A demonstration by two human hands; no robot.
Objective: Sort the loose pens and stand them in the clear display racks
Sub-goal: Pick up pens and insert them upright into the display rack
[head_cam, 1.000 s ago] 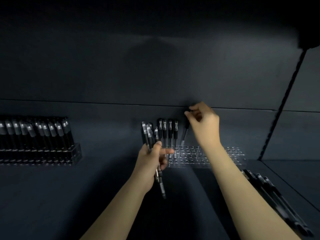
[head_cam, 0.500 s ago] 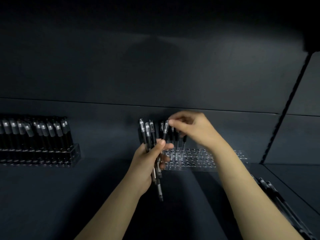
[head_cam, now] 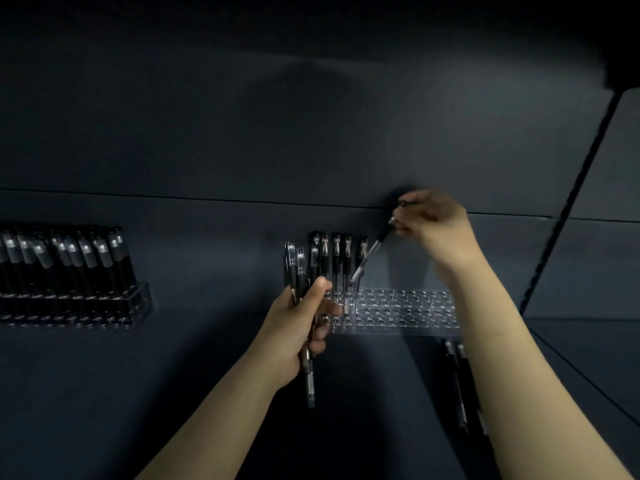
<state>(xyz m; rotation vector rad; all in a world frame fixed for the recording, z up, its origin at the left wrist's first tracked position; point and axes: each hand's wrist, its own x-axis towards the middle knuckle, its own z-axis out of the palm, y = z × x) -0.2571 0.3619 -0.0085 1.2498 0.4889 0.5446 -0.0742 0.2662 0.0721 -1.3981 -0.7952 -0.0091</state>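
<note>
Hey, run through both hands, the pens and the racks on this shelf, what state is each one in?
Right hand, pinches one pen by its top end.
That pen, tilted, tip just over the middle rack.
Left hand, grips a bundle of pens.
Middle rack, mostly empty, standing pens at its left end.
Left rack, packed with upright pens.
Loose pens, lying flat on the shelf, right side.

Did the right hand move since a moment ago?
Yes. The right hand, pinching a pen, went rightward and up along the clear rack, away from the standing pens.
</note>
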